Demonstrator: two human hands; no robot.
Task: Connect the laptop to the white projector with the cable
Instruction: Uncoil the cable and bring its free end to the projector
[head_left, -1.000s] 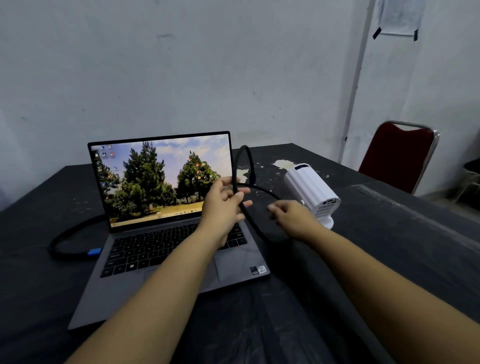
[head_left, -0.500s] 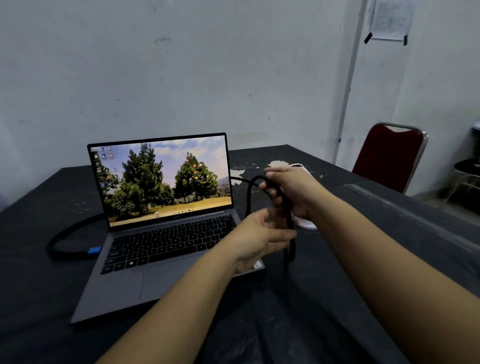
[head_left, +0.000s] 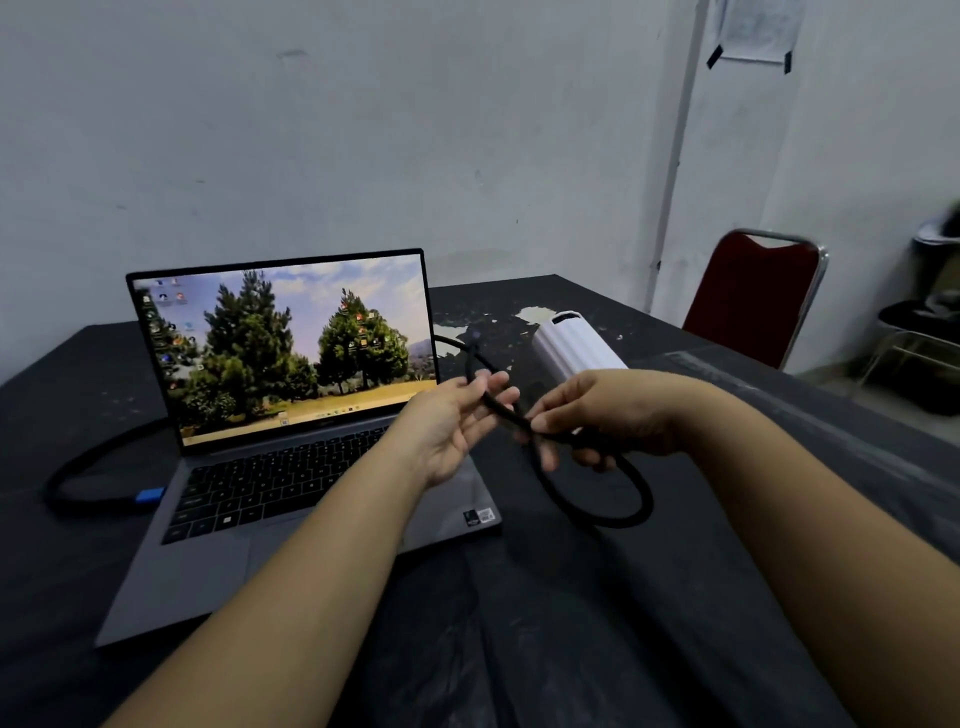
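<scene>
An open grey laptop (head_left: 291, 467) with a tree wallpaper sits on the black table (head_left: 571, 623). The white projector (head_left: 574, 345) stands just right of it, partly hidden behind my right hand. A thick black cable (head_left: 631, 512) runs from a blue plug at the laptop's left side, behind the screen, and forms a loop in front of the projector. My left hand (head_left: 457, 426) pinches the cable above the laptop's right edge. My right hand (head_left: 608, 415) grips the same cable a little further right. The cable's free end is not clearly visible.
A red chair with a metal frame (head_left: 753, 296) stands beyond the table's right side, near the white wall. Dark items lie on the floor at the far right (head_left: 919, 332). White patches mark the tabletop behind the projector.
Both hands have shifted along the cable: the left hand rose back over the laptop's edge, the right hand came down in front of the projector, and the cable loop now hangs lower right.
</scene>
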